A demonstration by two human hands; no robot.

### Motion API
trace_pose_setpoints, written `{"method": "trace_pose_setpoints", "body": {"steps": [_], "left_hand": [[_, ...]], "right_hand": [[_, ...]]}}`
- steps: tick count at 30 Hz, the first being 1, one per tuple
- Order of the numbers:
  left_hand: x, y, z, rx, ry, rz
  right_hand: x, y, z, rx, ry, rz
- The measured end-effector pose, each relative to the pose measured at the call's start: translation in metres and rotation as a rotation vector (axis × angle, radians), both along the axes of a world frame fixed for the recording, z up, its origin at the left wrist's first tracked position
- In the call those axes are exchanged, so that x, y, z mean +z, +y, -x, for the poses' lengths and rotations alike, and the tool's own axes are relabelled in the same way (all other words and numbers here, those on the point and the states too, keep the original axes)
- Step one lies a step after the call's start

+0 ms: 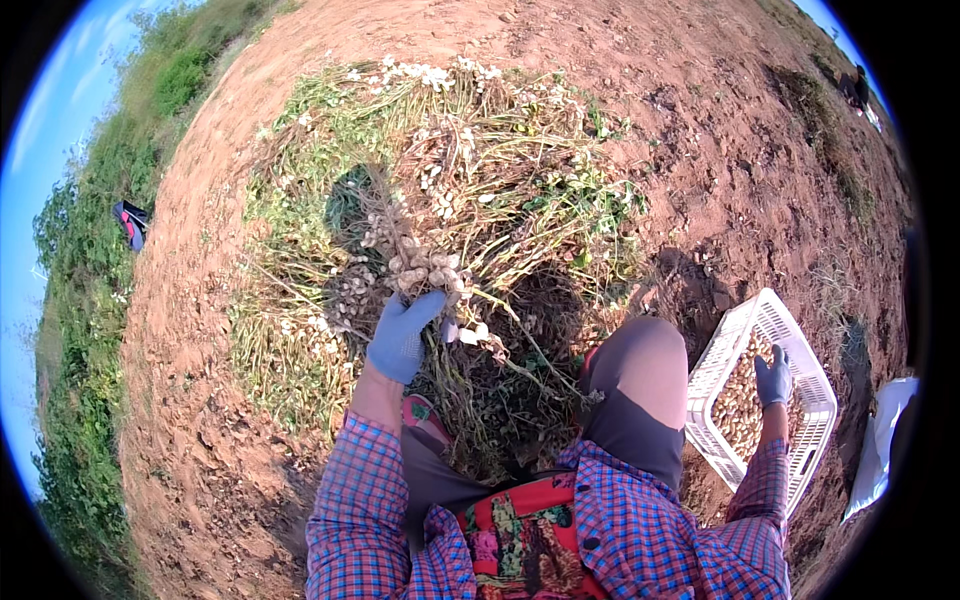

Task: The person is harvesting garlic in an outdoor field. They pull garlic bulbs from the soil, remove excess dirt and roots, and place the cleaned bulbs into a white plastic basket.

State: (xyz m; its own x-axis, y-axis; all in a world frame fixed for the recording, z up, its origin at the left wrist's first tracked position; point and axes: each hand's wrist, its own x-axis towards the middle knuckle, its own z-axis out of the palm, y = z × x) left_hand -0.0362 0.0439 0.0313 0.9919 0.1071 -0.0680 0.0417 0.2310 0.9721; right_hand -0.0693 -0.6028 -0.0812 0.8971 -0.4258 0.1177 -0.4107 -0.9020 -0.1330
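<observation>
My left hand, in a grey-blue work glove, grips a bunch of peanut plants by the pod end. Clustered peanut pods with dry roots stick out above its fingers. A thin stem with pale pods trails from the bunch towards my knee. My right hand, gloved alike, is over a white slatted plastic crate at my right side. Its thumb and fingers are apart, and I see nothing held between them. Loose peanuts lie in the crate below that hand.
A broad heap of pulled peanut plants covers the reddish soil before me. My bent knee stands between heap and crate. A white sack lies beyond the crate. Green bushes and a dark bag are at far left.
</observation>
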Motion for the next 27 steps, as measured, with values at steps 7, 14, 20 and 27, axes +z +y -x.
{"method": "trace_pose_setpoints", "body": {"steps": [7, 14, 20, 27], "left_hand": [[-0.016, -0.001, 0.005, -0.245, -0.197, -0.249], [0.001, -0.014, -0.002, -0.153, 0.137, 0.111], [-0.005, 0.0, 0.002, -0.279, 0.056, 0.17], [0.002, -0.013, 0.006, -0.302, 0.094, 0.307]], "right_hand": [[0.113, 0.293, -0.11, 0.898, -0.24, -0.909], [0.116, 0.453, -0.126, 1.42, -0.041, -1.247], [0.101, 0.471, -0.112, 1.035, 0.382, -2.134], [0.116, 0.46, -0.136, 0.618, 0.59, -2.253]]}}
